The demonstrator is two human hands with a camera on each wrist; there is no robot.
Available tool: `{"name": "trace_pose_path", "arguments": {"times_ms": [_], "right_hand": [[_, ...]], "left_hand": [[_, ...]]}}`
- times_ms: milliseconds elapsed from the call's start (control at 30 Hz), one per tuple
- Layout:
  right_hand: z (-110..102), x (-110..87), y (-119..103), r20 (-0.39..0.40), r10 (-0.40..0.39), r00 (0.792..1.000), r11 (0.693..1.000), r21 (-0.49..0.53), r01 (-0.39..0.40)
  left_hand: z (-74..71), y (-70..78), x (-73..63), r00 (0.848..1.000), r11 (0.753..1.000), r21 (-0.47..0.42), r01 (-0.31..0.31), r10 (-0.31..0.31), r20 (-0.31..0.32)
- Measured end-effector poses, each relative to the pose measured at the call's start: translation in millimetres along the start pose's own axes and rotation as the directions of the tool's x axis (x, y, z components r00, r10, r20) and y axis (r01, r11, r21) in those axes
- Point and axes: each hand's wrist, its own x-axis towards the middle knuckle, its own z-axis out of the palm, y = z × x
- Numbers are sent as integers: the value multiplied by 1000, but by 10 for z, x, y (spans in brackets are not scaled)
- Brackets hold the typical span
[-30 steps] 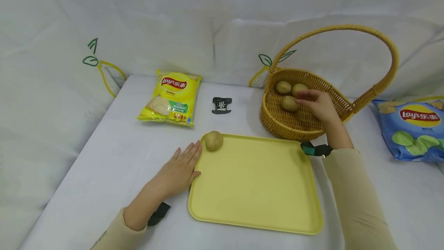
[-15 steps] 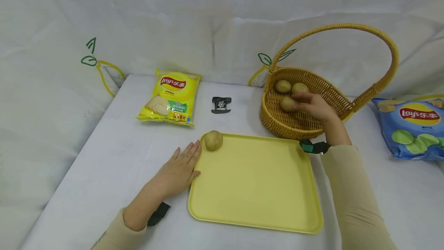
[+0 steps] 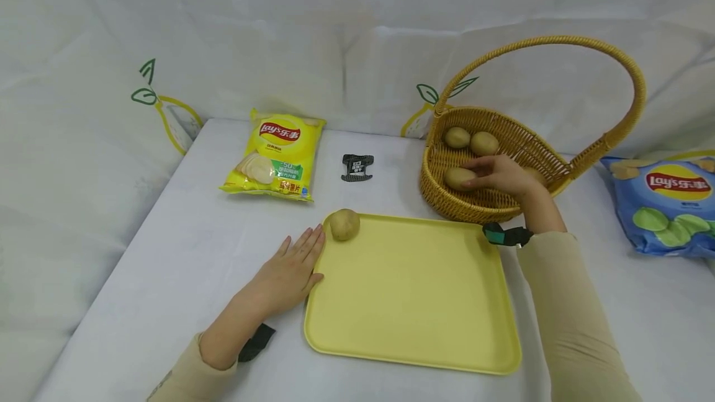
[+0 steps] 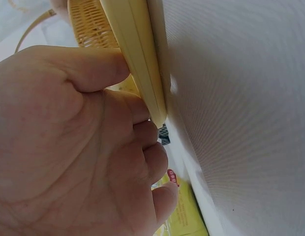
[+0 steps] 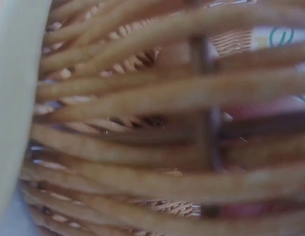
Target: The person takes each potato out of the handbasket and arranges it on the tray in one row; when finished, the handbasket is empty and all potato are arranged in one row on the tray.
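Note:
My right hand [image 3: 503, 175] reaches into the wicker basket [image 3: 447, 200] in the head view, thumb and fingers around one side of a potato [image 3: 458, 178]. Two more potatoes [image 3: 484, 143] lie behind it in the basket, and part of another potato [image 3: 534, 174] shows past the hand. Close weave of the basket [image 5: 142, 167] fills the right wrist view and mostly hides that hand. My left hand [image 3: 285, 281] lies with extended fingers along the left edge of the yellow tray [image 3: 413, 296]. In the left wrist view its thumb touches the tray's rim [image 4: 137, 54]. One potato [image 3: 344, 224] sits in the tray's far left corner.
A yellow chip bag [image 3: 276, 157] lies at the back left, with a small black label [image 3: 357, 167] to its right. Right of the basket is a blue chip bag [image 3: 667, 209]. The basket's tall handle [image 3: 631, 79] arches above it. White cloth backs the table.
The potato at my right fingertips has shifted slightly toward the basket's near left side, and the fingers have followed. Another potato now shows right of the hand. My left hand stays in place.

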Motion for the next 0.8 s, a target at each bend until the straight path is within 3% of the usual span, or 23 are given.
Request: {"name": "trace_pose_path", "arguments": {"times_ms": [100,267,433,633,800], "right_hand": [[4,-37,-18,-56,14,998,1000,3,-14],[19,-134,-94,-171,15,985,995,99,2],[66,-238,-245,-267,-39,963,985,150,82],[165,-392,-441,-381,-94,920,972,163,166],[283,-504,-582,-430,-129,893,928,266,262]], "left_hand": [[19,1,7,1000,1000,-3,-2,2,3],[32,0,10,1000,1000,-3,-8,8,4],[29,-6,11,1000,1000,-2,-5,5,0],[33,-16,19,1000,1000,-4,-6,6,-3],[24,-13,20,1000,1000,-13,-5,5,-1]]}}
